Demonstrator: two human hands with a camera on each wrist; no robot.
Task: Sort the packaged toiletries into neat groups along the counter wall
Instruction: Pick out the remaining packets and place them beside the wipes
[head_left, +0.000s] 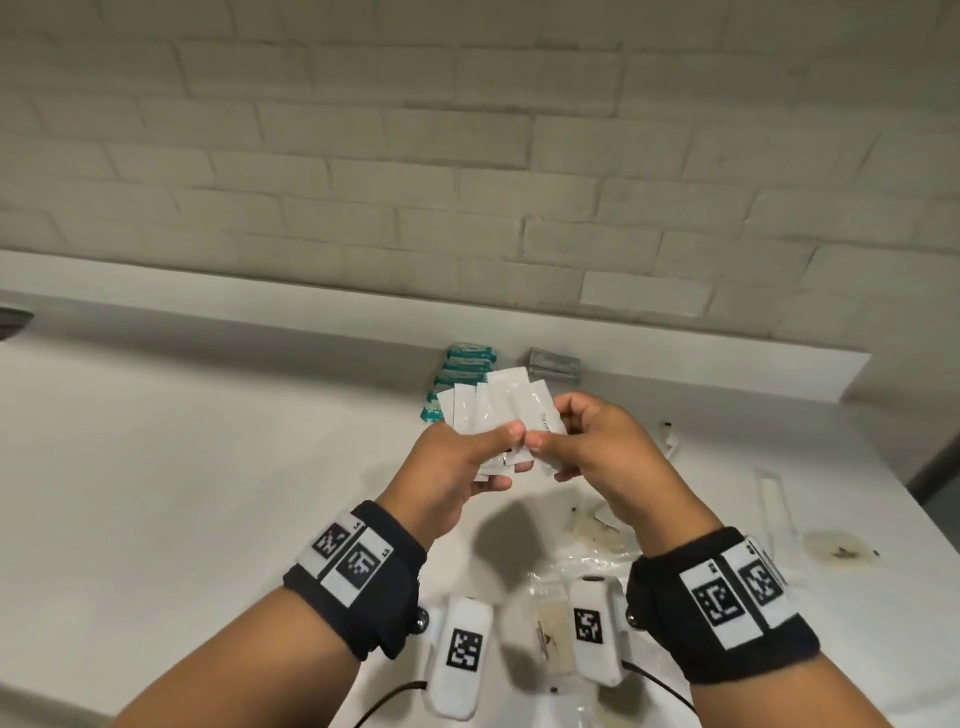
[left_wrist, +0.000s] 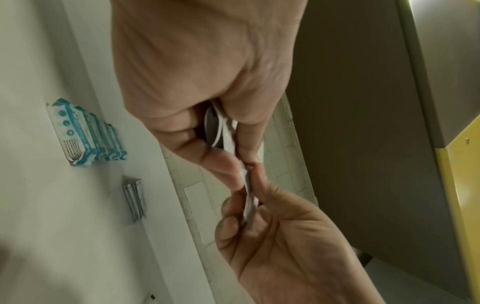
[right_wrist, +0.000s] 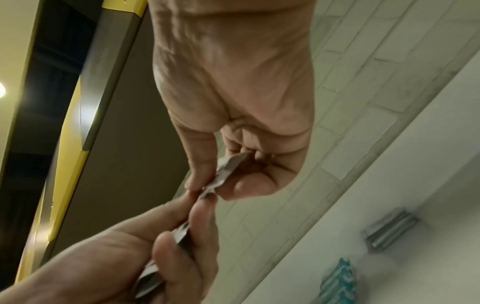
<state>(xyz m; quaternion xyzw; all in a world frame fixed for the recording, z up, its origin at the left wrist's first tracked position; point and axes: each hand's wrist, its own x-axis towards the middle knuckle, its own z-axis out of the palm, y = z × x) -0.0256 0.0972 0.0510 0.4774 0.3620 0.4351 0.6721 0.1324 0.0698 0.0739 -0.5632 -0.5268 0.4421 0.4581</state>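
Observation:
Both hands are raised above the white counter (head_left: 208, 467), holding a fan of several white sachets (head_left: 493, 405). My left hand (head_left: 483, 452) grips the fan at its lower end, thumb on top. My right hand (head_left: 556, 441) pinches the rightmost sachet (head_left: 543, 410) between thumb and fingers. In the left wrist view the sachets (left_wrist: 228, 142) show edge-on between both hands. In the right wrist view the pinched sachet (right_wrist: 226, 170) is seen edge-on. A row of teal-and-white packets (head_left: 457, 379) stands against the counter's back ledge, with a small stack of grey packets (head_left: 555, 364) to its right.
Clear wrappers and pale sachets (head_left: 597, 530) lie loose on the counter under my right wrist, along with a long clear packet (head_left: 771, 493) and a stained round patch (head_left: 836, 551) near the right edge. A white brick wall (head_left: 467, 156) rises behind the ledge.

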